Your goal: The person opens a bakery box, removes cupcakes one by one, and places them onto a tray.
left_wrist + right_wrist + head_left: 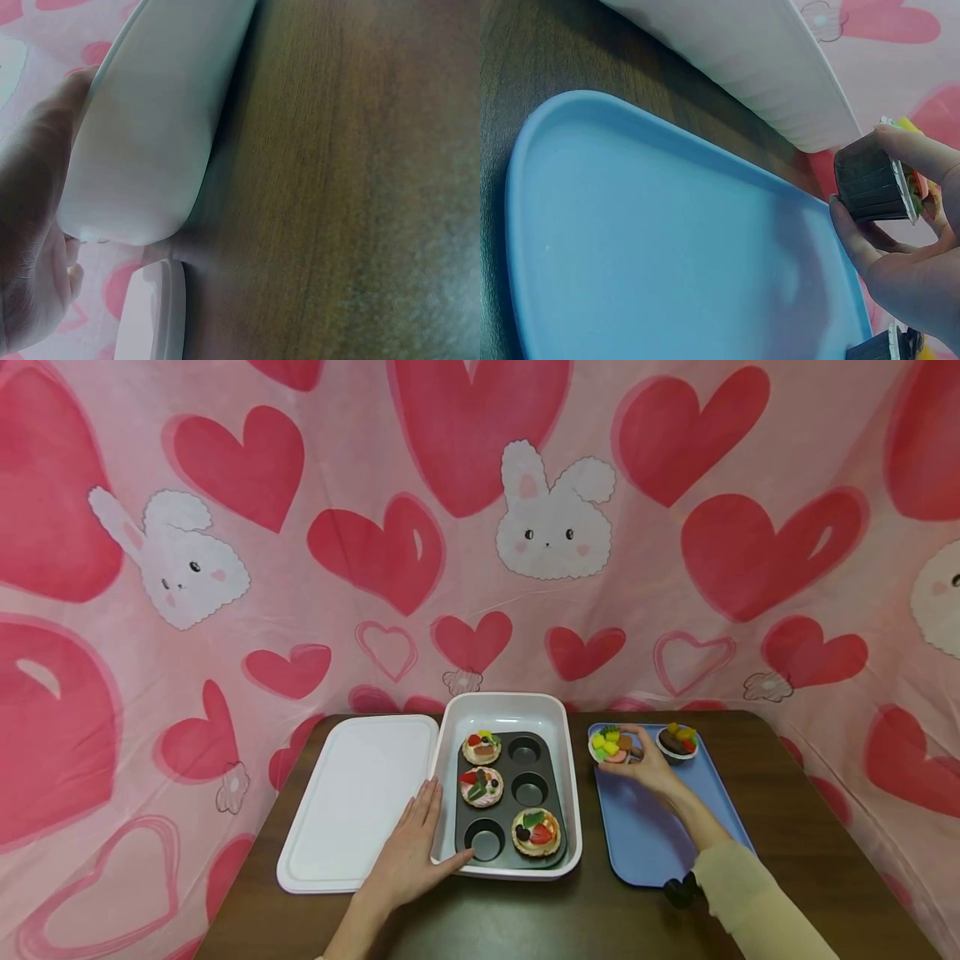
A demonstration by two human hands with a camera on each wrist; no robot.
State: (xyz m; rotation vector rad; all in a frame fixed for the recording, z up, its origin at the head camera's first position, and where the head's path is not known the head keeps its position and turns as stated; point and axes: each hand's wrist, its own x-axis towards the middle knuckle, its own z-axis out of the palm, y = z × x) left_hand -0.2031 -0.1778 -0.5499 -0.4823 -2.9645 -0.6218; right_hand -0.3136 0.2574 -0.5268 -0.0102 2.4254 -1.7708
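My right hand point(651, 768) pinches a toy fruit cupcake point(866, 180) in a dark fluted cup, thumb and fingers on opposite sides. The cupcake is tilted and raised over the far left corner of the blue tray point(652, 835). Straight fingers of my left hand point(408, 852) rest along the left side of a white container point(150, 135), thumb at its front rim. Inside lies a dark muffin pan point(506, 797). Fruit tarts sit in its back left point(482, 747), middle left point(482, 787) and front right point(536, 832) wells.
Another cupcake point(677, 743) in a dark cup stands at the tray's far right corner. Left of the container, a flat white lid point(360, 802) lies on the brown wooden table point(480, 918). Behind the table hangs a pink cloth point(465, 568) with hearts and rabbits.
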